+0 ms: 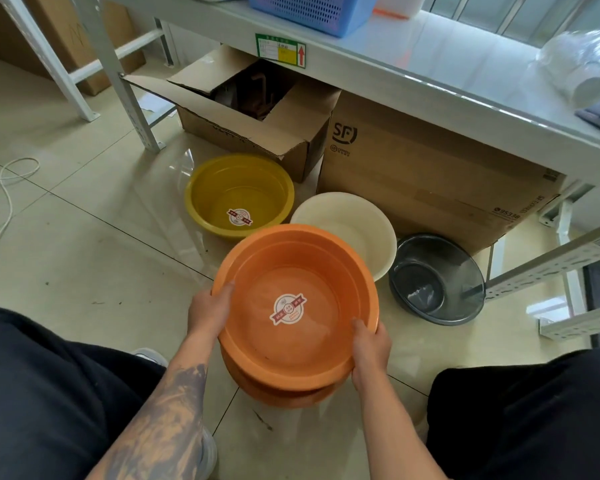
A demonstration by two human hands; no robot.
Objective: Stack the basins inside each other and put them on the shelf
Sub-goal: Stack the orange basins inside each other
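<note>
A: Item one?

B: Orange basin point(293, 306), round sticker on its floor. Left hand point(208, 311) clasps the near-left rim, thumb inside; right hand point(369, 351) clasps the near-right rim, thumb over the lip. Opposite grips keep it level. A second orange rim shows under it, so it looks nested in a like basin or held just above one; I cannot tell which.

A: Loose stock?

B: Yellow basin point(239, 195), mouth up on the tiled floor point(84, 244), same sticker. Cream basin point(354, 223), partly behind the orange one and just beside the yellow. Dark translucent basin point(437, 278), to the right, tilted, touching or nearly touching the cream one. All open-side up, which suits nesting.

A: Destination?

B: White metal shelf point(430, 64) above, already carrying a blue perforated basket point(312, 8). Beneath it, an open cardboard box point(250, 112) and a sealed courier carton point(430, 174).

A: Status?

B: By my estimate early: three basins unstacked, none shelved.
</note>
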